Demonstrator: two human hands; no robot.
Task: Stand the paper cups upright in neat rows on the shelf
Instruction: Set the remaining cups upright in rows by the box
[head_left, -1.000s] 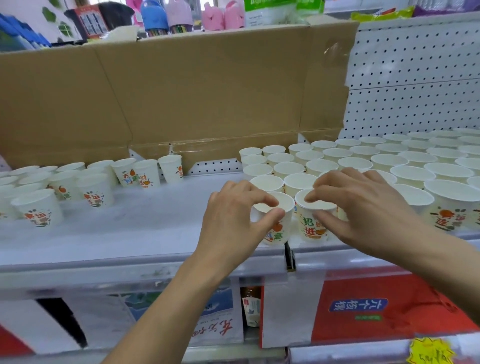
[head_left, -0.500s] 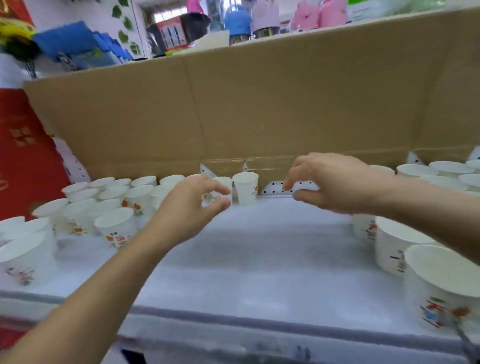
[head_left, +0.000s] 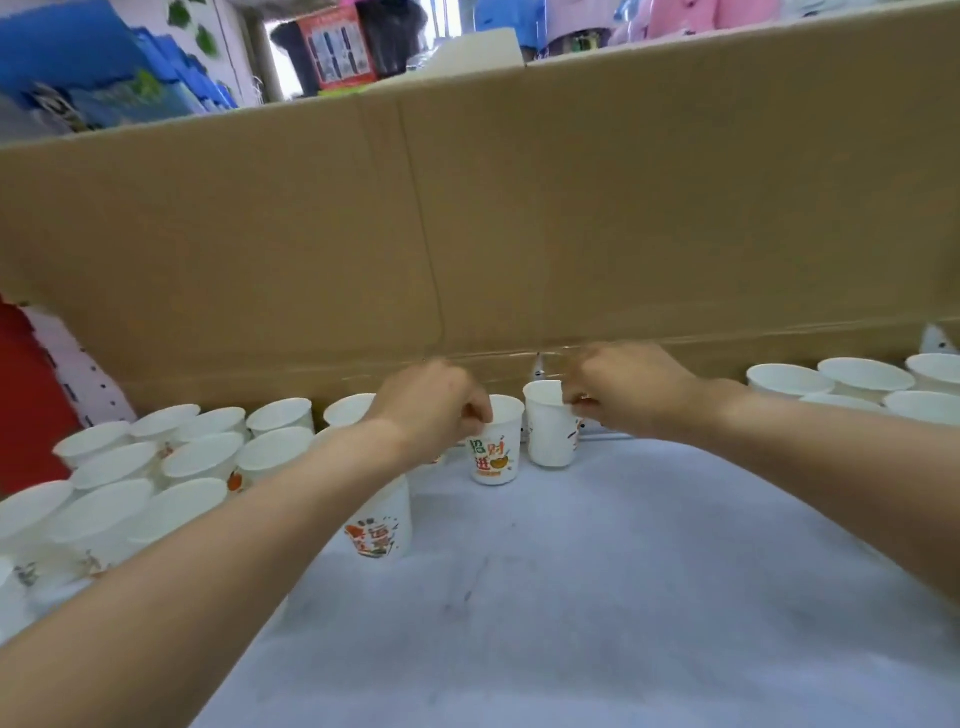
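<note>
— Fingers first: what have you got?
— My left fingers (head_left: 475, 413) are curled, pinching the rim of the printed cup (head_left: 496, 449). My right fingers (head_left: 576, 397) pinch the rim of the plain-faced cup (head_left: 548, 431) just beside it. I'd say rim grips suit walls this thin.
— And the hands?
— My left hand (head_left: 431, 405) and right hand (head_left: 631, 389) are near each other at the back of the shelf (head_left: 623, 571). Both cups are upright below the cardboard sheet (head_left: 519, 208).
— Why there?
— The pair stands alone between the left group (head_left: 202, 457) and the right group (head_left: 857, 379), so I judge it belongs in one of those rows
</note>
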